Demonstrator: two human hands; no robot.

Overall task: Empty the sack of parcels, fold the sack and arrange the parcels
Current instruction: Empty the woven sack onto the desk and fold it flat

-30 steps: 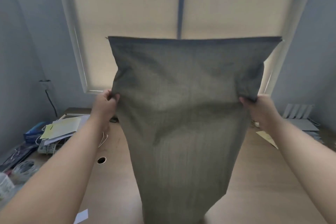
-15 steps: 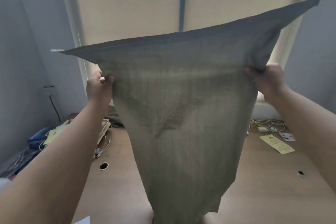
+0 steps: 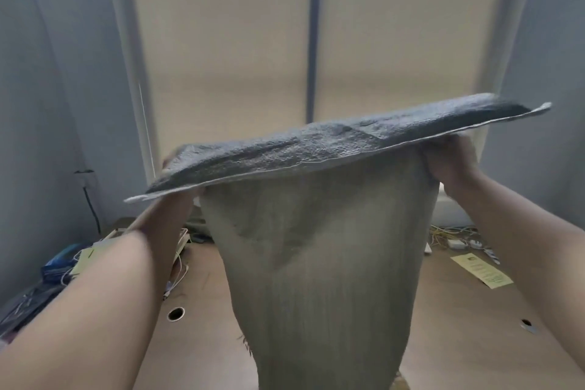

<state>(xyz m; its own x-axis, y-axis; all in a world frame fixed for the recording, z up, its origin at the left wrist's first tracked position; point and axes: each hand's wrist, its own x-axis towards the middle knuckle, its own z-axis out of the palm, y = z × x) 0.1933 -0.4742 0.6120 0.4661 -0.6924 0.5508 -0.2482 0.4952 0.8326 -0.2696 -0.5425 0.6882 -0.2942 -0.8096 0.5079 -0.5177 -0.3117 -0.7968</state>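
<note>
Grey woven cloth fills the middle of the head view: the sack [image 3: 316, 263] is held up in the air above a wooden table [image 3: 443, 351] and hangs from the centre down to 6 o'clock, where it runs out of the frame. Its upper part is folded over toward the camera and lies nearly flat like a lid. This darker flap slopes from a low corner at 9 o'clock up to a high corner at 2 o'clock, with a pale stitched hem along its near edge. Below the flap the cloth narrows as it drops, and a few frayed threads stick out of its left edge low down.

At 3 o'clock the right hand [image 3: 449, 165] has its fingers curled into a bunch of the sack's right edge, just under the flap, with the cloth gathered in folds at the grip. At 9 o'clock the left hand [image 3: 185, 199] reaches up beneath the low end of the flap to the sack's left edge. Its fingers are covered by the cloth, so I cannot tell how it grips.

On the table, a yellow leaflet [image 3: 481, 271] lies at 4 o'clock, with a tangle of cables [image 3: 452, 234] beyond it near the wall. A round cable hole [image 3: 175, 313] sits at 7 o'clock. Papers and blue items [image 3: 63, 263] are piled at 8 o'clock. Behind everything, from 10 to 2 o'clock, hangs a pale window blind [image 3: 237, 41].
</note>
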